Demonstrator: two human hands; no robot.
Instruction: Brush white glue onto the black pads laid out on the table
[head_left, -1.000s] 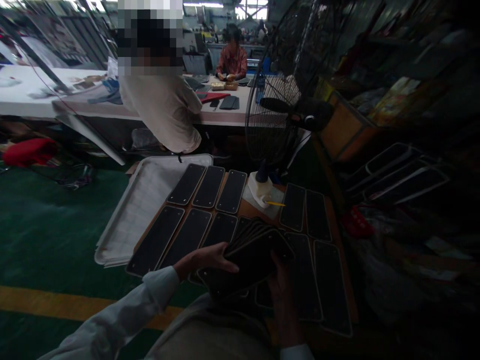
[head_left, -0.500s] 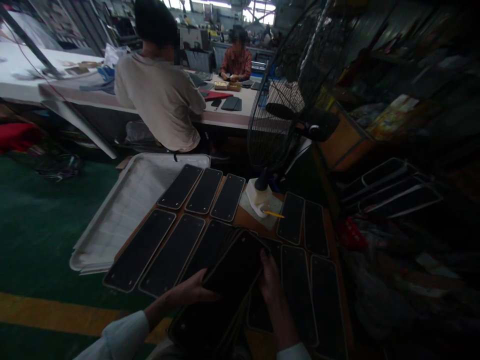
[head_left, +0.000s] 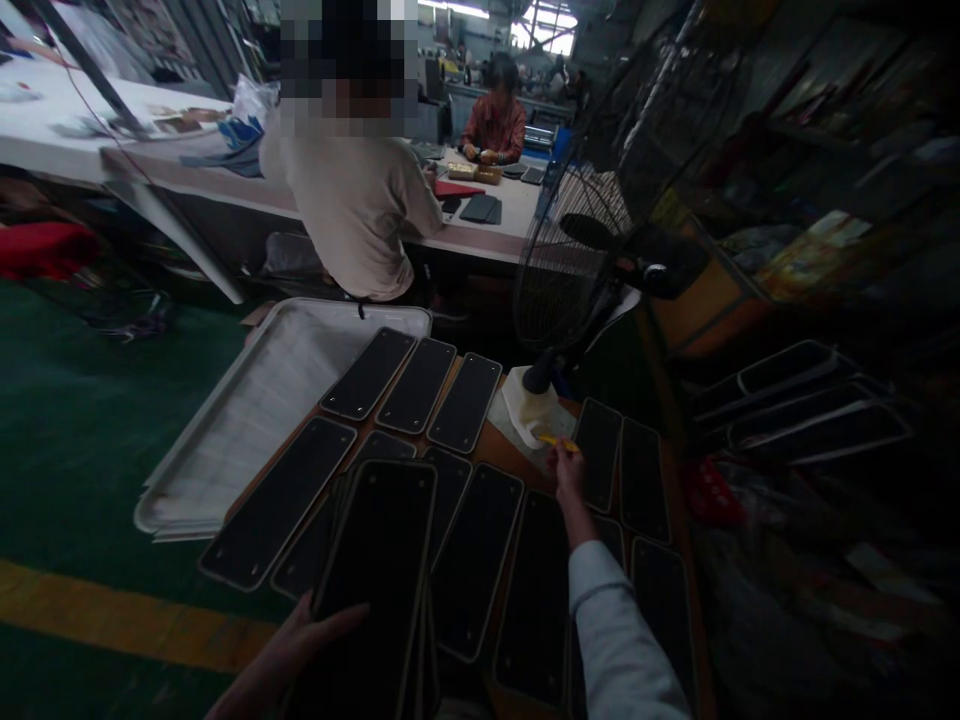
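My left hand [head_left: 319, 632] is closed around the side of a fanned stack of black rectangular panels [head_left: 382, 560], thumb on top, held above the near side of the board. The panels have rounded corners, pale edges and small holes near the ends. My right hand [head_left: 568, 470] reaches forward, its fingers closed on a slim yellow handle [head_left: 561, 442]. The handle's far end rests at the opening of a white plastic container [head_left: 521, 408] with a black top; its tip is hidden. Single black panels [head_left: 465, 402] lie in rows on the brown board [head_left: 499, 445] around both hands.
White stacked trays [head_left: 247, 410] lean at the board's left. A black fan [head_left: 577, 240] stands beyond the container. One person [head_left: 352, 200] sits with their back to me at a long table [head_left: 502, 225]; another person [head_left: 495, 125] works across it. Clutter fills the right side.
My right hand has let go of the panel stack and moved forward to grip the yellow handle. The stack has shifted left, more upright, in my left hand. The view has turned slightly.
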